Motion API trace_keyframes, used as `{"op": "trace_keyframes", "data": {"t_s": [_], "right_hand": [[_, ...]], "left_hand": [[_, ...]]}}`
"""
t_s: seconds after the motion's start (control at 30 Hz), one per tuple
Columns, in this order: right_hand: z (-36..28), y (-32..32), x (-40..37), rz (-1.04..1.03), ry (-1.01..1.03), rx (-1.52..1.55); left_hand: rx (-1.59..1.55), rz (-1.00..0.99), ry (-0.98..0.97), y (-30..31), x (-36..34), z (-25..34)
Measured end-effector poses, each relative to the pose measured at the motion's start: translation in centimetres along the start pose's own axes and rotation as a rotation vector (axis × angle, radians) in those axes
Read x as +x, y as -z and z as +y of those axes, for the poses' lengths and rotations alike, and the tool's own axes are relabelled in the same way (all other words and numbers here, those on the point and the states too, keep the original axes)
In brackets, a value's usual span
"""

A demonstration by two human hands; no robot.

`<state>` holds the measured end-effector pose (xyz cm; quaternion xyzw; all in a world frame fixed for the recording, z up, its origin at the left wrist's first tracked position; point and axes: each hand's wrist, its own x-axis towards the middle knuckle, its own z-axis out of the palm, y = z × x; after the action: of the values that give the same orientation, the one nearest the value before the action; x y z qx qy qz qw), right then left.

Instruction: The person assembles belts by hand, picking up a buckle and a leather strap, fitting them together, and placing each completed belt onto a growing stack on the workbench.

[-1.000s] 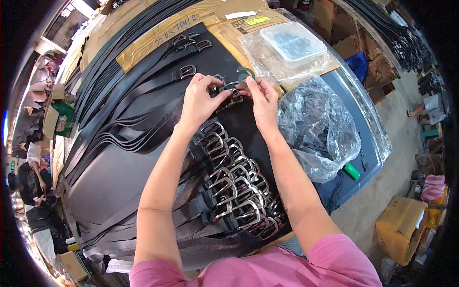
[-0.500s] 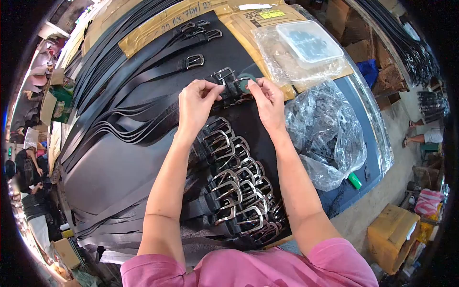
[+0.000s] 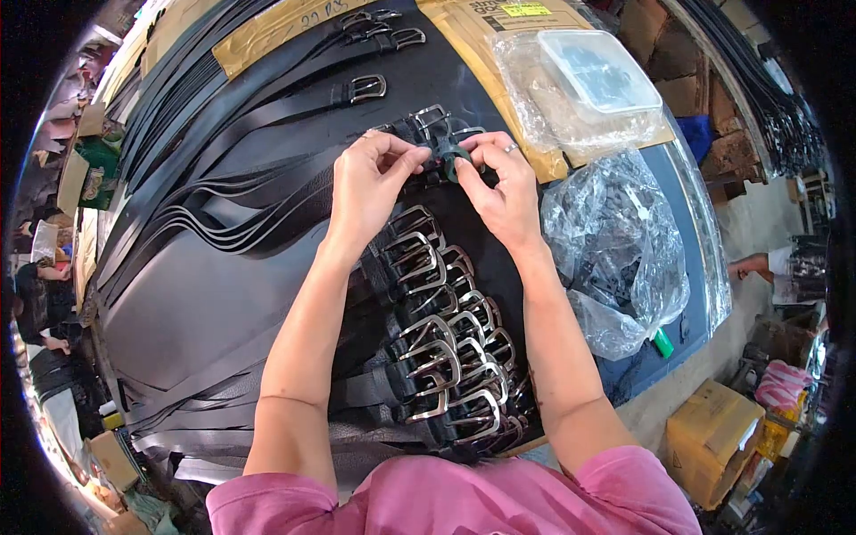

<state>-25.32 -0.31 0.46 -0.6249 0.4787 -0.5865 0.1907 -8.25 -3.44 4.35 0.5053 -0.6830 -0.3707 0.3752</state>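
Note:
Several black belts with metal buckles lie bunched between my hands at the upper middle, one buckle (image 3: 429,119) sticking out past my fingers. My left hand (image 3: 374,178) is closed, thumb and forefinger pinched at the left side of this bunch; the exact spot it grips is partly hidden. On the other side, my right hand (image 3: 499,183) pinches a small dark green, ring-like thing (image 3: 456,165) against the belts. Below my hands, a stack of black belts with silver buckles (image 3: 455,352) lies between my forearms, its straps running left.
To the right sits a clear plastic bag (image 3: 615,250) of small black pieces, with a green object (image 3: 662,343) beside it. A clear plastic container (image 3: 602,71) rests on cardboard behind. More belts (image 3: 366,87) lie at the upper left. A cardboard box (image 3: 713,437) stands on the floor.
The green ring-like thing has moved down and left, closer to my left fingers. My right fingers have shifted around it. The whole view has tilted slightly.

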Motion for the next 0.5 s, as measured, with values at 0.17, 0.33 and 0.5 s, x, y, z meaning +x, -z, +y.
{"op": "trace_keyframes", "data": {"t_s": [0.17, 0.33, 0.5], "right_hand": [[-0.09, -0.06, 0.0, 0.002, 0.011, -0.015], [-0.35, 0.0, 0.03, -0.005, 0.001, -0.033], [-0.36, 0.01, 0.03, -0.01, 0.0, -0.032]], "left_hand": [[0.067, 0.025, -0.03, -0.21, -0.24, 0.44], [0.086, 0.032, -0.029, -0.42, -0.21, 0.5], [0.053, 0.051, -0.048, -0.5, -0.2, 0.57]]}}
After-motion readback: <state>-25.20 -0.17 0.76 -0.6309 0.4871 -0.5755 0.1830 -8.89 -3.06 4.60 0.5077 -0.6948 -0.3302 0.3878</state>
